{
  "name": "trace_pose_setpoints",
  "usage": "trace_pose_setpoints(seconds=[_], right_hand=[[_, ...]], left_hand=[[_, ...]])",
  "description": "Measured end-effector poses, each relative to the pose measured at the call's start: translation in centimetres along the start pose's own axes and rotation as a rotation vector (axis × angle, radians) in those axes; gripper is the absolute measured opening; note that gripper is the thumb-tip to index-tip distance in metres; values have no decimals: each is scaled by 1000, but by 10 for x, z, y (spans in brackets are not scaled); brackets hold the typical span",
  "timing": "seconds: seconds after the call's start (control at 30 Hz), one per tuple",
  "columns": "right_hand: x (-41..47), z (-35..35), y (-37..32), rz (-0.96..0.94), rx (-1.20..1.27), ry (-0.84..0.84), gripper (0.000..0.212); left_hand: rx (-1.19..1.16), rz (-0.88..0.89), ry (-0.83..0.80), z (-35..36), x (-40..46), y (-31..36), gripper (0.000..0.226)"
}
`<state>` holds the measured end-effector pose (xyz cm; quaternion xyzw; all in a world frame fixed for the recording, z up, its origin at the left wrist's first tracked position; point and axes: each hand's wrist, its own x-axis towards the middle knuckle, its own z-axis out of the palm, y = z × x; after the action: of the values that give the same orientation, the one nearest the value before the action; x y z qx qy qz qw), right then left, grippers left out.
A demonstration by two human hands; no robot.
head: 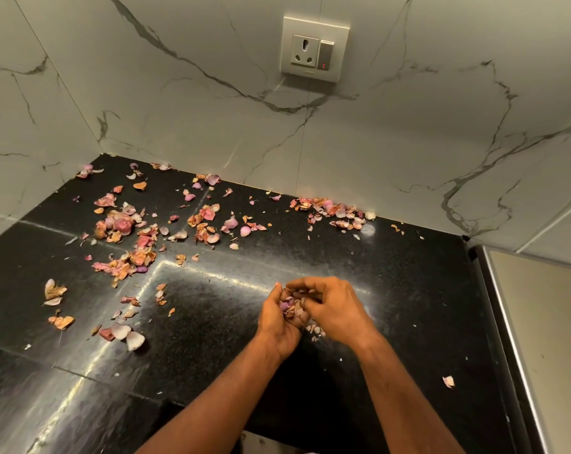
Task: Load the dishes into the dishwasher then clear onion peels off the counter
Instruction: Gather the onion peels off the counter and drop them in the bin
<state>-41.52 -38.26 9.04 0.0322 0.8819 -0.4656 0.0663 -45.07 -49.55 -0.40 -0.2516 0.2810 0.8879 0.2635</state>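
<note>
Gathering: you have both hands together low over the counter (392, 290), working a clump of peels (294, 308) between them.
Left hand (279, 326): palm up and cupped, its grip curled under the clump, most likely so it serves as the scoop.
Right hand (330, 306): fingers bent over the top, its grip pinching and pressing peels into your left palm, which seems meant to keep the light flakes from slipping out.
Spill: a few bits (316, 329) lie on the counter just beneath your hands.
Loose peels (126, 234): most are scattered well away to the left and along the back wall (338, 213), with one stray flake (448, 381) near the right edge.
Stage: judging by the scatter, clearing is only begun.
Dishwasher: none in view, so you cannot check the dishes part from here.
Hidden: how much your left palm holds is covered by your right fingers.
Cut off: the pale surface (546, 339) on the right runs out of frame, and no bin shows.
Socket (315, 49): on the wall above, apart from the work.
</note>
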Motion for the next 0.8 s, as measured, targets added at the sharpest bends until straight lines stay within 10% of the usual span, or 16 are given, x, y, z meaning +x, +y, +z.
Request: trace_pose_setpoints(seconds=[0.13,0.33,0.63,0.8], right_hand=[[4,-22,19,196,-139,81,27],[-11,-1,51,513,-458,-214,54],[27,49,63,109,-337,64,15],[28,52,65,2,-462,-75,55]], left_hand=[[-141,71,8,-8,4,22,50],[-167,136,89,-34,12,51,47],[-136,174,79,-39,11,46,58],[-116,173,56,-52,4,50,65]])
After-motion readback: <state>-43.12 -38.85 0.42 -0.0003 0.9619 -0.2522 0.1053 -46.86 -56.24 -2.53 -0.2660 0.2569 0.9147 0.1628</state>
